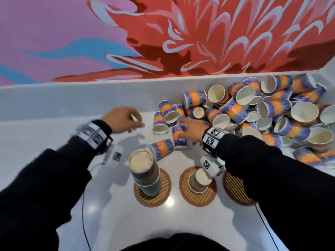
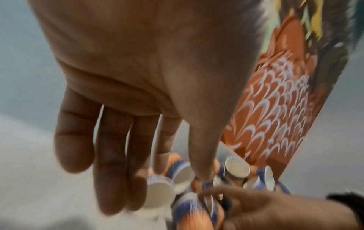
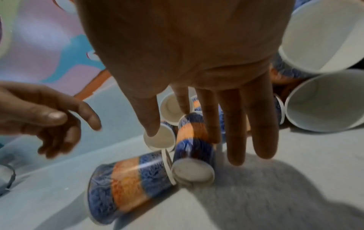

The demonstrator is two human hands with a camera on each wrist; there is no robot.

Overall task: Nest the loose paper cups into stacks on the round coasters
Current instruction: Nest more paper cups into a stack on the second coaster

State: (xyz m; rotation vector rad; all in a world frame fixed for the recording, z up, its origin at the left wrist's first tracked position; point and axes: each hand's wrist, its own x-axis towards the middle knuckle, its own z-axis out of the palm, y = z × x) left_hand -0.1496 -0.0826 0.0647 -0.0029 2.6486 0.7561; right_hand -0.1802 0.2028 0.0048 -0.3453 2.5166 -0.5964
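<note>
Loose paper cups [image 1: 262, 113]: heaped on white table [image 1: 54, 142], far right. Coasters [image 1: 198, 187]: three, near edge; two bear stacks. Right hand [image 1: 192, 130]: fingers straight over fallen cup [image 3: 194, 149]. Left hand [image 1: 123, 119]: relaxed, empty.

Three round coasters [image 1: 164, 193] are ranged in a row at the near edge of the table [image 1: 54, 113], stacks of cups [image 1: 145, 173] being borne by the left and middle ones, while a heap of loose cups [image 1: 268, 113] is piled behind them to the right, against the wall [image 1: 163, 33].
</note>
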